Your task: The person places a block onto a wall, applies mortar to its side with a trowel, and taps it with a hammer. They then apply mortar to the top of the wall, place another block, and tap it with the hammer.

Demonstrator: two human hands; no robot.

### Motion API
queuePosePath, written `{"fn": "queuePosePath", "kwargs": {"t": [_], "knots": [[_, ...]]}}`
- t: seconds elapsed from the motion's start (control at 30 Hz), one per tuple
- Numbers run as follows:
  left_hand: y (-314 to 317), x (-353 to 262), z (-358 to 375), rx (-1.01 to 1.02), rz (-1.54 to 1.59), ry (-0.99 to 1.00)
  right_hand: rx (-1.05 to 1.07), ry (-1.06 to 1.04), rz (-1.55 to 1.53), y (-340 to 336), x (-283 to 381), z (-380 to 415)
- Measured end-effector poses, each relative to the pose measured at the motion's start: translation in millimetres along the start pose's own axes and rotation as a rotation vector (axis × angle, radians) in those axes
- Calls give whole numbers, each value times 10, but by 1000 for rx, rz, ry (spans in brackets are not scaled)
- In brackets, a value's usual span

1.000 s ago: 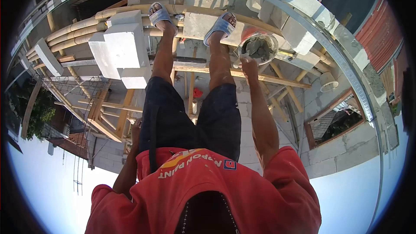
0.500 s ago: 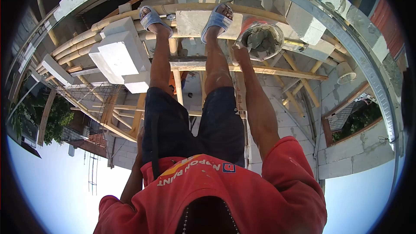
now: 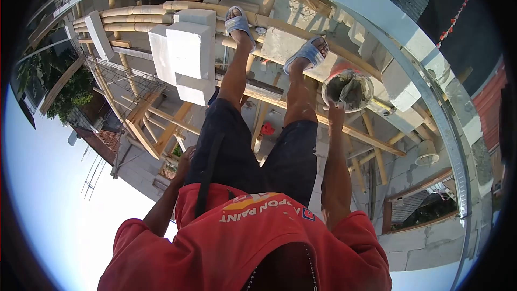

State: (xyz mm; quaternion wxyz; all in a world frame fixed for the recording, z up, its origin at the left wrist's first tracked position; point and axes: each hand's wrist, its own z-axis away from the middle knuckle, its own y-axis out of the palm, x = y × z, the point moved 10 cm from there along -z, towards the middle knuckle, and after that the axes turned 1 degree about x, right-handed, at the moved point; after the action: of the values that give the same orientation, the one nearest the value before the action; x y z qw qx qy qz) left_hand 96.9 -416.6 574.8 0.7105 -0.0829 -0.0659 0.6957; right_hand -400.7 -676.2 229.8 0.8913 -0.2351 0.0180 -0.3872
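Note:
My right hand is closed at the near rim of a bucket of wet grey mortar. From the hand a trowel reaches into the bucket, its blade smeared with mortar and its handle mostly hidden by my fingers. Beside my left thigh, my left hand rests against the dark shorts, partly in shadow. Its fingers look loosely stretched, and nothing shows in them. My sandalled feet stand on bamboo poles and a pale block, left of the bucket.
White lightweight blocks are stacked to the left on the poles. A metal channel curves past on the right, and another pale block lies near the bucket. Gaps between timbers show a lower level, where something red appears.
The view has swung, so my feet and the bucket sit further right. My right hand has come round to the bucket's near side, with the trowel in the mortar. More of my left hand shows.

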Motion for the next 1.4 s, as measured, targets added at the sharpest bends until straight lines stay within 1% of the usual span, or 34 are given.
{"fn": "queuePosePath", "kwargs": {"t": [0.03,0.1,0.13,0.2,0.23,0.27,0.33,0.37,0.43,0.47,0.5,0.53,0.63,0.73,0.8,0.87,0.97,1.0,1.03,1.07,1.1,1.13,1.17,1.2,1.23,1.27,1.33,1.4], "knots": [[6,1,29,4,14,2,-41,-65,-98,-143,47,68],[27,242,33,-35,53,91,83,-64,-22,-400,107,137],[31,291,1,-56,70,144,192,79,-168,-462,17,157],[-21,144,121,-94,44,68,283,-47,-468,-593,217,258],[-45,97,174,-105,32,26,308,-22,-395,-600,295,289],[-93,58,189,-133,14,60,327,9,-318,-619,335,326],[-247,12,234,-174,-30,118,268,-75,-223,-622,205,215],[-310,1,253,-198,-16,160,220,-89,-266,-712,375,353],[-434,83,250,-242,56,159,128,-114,-342,-886,684,766],[-500,181,245,-265,96,151,140,-303,76,-982,871,814],[-532,347,149,-260,36,219,144,-486,499,-1037,831,735],[-598,376,174,-267,73,208,135,-663,925,-1040,786,731],[-869,380,168,-288,196,174,43,-842,1022,-1252,996,1004],[-1149,451,239,-325,319,140,64,-610,801,-1431,1264,1228],[-1357,328,403,-355,360,188,72,-450,653,-1554,1356,1416],[-1485,432,394,-395,389,215,75,-288,494,-1703,1445,1532],[-1511,637,381,-417,400,197,-35,-403,866,-1828,1859,1739],[-1514,710,349,-412,383,186,-76,-360,838,-1757,2319,2226],[-1529,800,303,-461,343,219,-90,-373,775,-1807,2317,2138],[-1588,803,334,-462,356,182,38,-494,854,-1662,2621,2298],[-1664,667,362,-456,354,158,12,-544,1031,-1547,2847,2470],[-1725,490,350,-445,342,142,-12,-573,880,-1417,3150,2793],[-1832,186,371,-531,320,288,-9,-436,937,-1387,3033,2569],[-1813,-86,223,-493,302,361,-63,-485,830,-1298,3098,2595],[-1743,-352,82,-455,293,420,-16,-541,870,-1104,3294,2841],[-1631,-631,-33,-423,290,471,-57,-449,679,-1004,3525,3172],[-1374,-1543,71,-290,308,506,-66,-321,658,-847,3474,3245],[-824,-2241,119,8,301,546,-34,-343,525,-650,3325,3113]]}}
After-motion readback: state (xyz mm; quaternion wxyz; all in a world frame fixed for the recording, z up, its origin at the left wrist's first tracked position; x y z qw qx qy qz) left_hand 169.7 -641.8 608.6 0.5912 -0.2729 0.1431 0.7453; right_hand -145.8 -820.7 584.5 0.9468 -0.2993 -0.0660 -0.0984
